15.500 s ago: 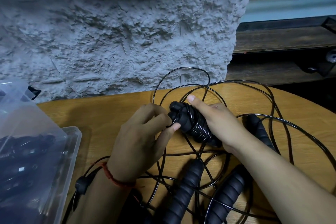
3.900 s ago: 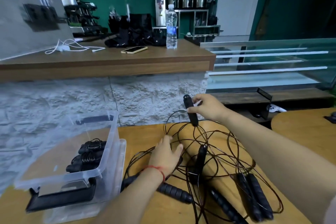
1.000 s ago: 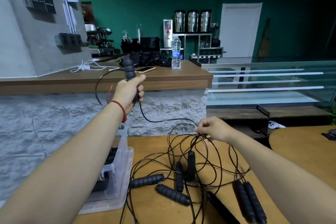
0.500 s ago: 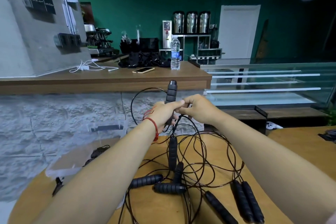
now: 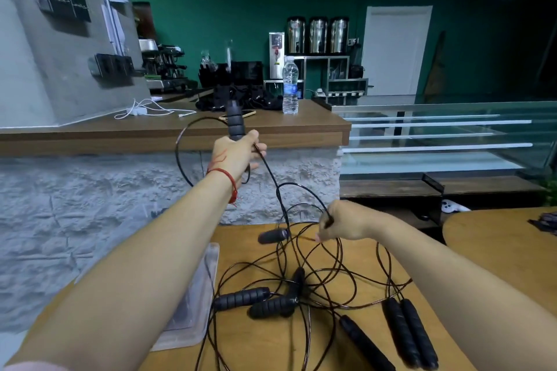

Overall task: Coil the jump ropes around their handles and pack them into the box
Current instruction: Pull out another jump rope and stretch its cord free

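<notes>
My left hand (image 5: 238,153) is raised high and grips a black ribbed jump rope handle (image 5: 234,123) upright. Its thin black cord (image 5: 272,178) runs down to my right hand (image 5: 340,223), which pinches the cord just above the table. A second handle (image 5: 272,235) hangs in the air below that cord. On the wooden table (image 5: 262,340) lies a tangle of cords with several more black handles (image 5: 241,298), a pair of them (image 5: 410,331) at the right. The clear plastic box (image 5: 193,304) stands at the table's left, mostly hidden behind my left arm.
A white rough stone wall topped by a wooden counter (image 5: 180,135) rises just behind the table. A water bottle (image 5: 290,86), a phone and a white cable lie on the counter. A second round table (image 5: 506,253) stands at the right.
My hands, together half a second ago, have parted: the left went up and left with the handle, the right dropped toward the table along the cord. One handle has lifted off the pile.
</notes>
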{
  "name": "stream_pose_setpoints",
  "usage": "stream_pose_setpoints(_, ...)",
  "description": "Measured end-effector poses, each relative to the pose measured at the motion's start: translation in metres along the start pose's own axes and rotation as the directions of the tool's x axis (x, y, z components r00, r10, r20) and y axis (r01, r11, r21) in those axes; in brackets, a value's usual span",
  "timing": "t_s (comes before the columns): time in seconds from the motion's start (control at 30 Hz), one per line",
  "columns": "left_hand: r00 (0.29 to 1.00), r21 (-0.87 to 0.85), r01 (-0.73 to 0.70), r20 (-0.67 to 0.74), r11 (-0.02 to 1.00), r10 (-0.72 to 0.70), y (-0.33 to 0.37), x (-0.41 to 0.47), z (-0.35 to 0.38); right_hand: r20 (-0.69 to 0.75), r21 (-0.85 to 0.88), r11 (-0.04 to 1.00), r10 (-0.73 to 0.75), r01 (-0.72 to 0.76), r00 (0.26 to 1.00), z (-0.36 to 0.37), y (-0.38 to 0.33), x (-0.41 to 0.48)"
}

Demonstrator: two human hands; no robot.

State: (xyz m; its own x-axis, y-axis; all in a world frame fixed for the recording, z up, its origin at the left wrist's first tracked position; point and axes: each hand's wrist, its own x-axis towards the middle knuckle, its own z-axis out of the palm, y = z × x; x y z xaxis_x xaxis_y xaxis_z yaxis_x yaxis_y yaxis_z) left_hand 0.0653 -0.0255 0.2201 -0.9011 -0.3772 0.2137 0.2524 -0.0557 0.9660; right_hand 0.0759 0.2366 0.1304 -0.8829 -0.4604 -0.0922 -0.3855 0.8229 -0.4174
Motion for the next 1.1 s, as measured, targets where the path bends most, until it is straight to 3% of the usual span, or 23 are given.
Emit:
stream_pose_setpoints(0.07,0.999,-0.050,-0.026,-0.032,0.998,0.024,0.008,0.007,-0.007,0.055,-0.195,0.978,0.092,-0.080,0.994,0.005,0.014,0.000)
stream_pose_setpoints(0.27,0.979,-0.182,-0.103,-0.194,0.978,0.067,0.035,0.029,-0.034,0.170,-0.459,0.851,0.365,-0.254,0.915,0.018,0.056,-0.005)
stream_pose_setpoints(0.4,0.958,-0.148,-0.131,-0.274,0.980,0.087,0.052,0.045,-0.061,0.094,-0.493,0.791,0.462,-0.362,0.882,0.031,0.089,-0.010)
stream_pose_setpoints(0.63,0.989,-0.142,-0.142,-0.065,0.980,0.134,0.031,0.034,-0.046,-0.078,-0.254,0.905,0.332,-0.341,0.940,0.028,0.075,0.011)
stream_pose_setpoints(0.77,0.993,-0.183,-0.112,0.006,0.977,0.115,0.019,0.028,-0.033,-0.103,-0.131,0.980,0.137,-0.150,0.985,0.022,0.041,0.023)
stream_pose_setpoints(0.83,0.994,-0.200,-0.097,0.032,0.975,0.106,0.016,0.023,-0.028,-0.107,0.061,0.998,0.016,-0.009,0.994,0.024,0.014,0.023)
stream_pose_setpoints(0.93,0.993,-0.240,-0.066,0.075,0.969,0.086,0.013,0.018,-0.025,-0.036,0.314,0.945,-0.084,0.091,0.996,0.040,-0.022,0.019)
stream_pose_setpoints(1.1,0.990,-0.308,-0.036,0.118,0.951,0.076,0.019,0.015,-0.028,0.127,0.386,0.921,-0.116,0.059,0.985,0.097,-0.040,0.017)
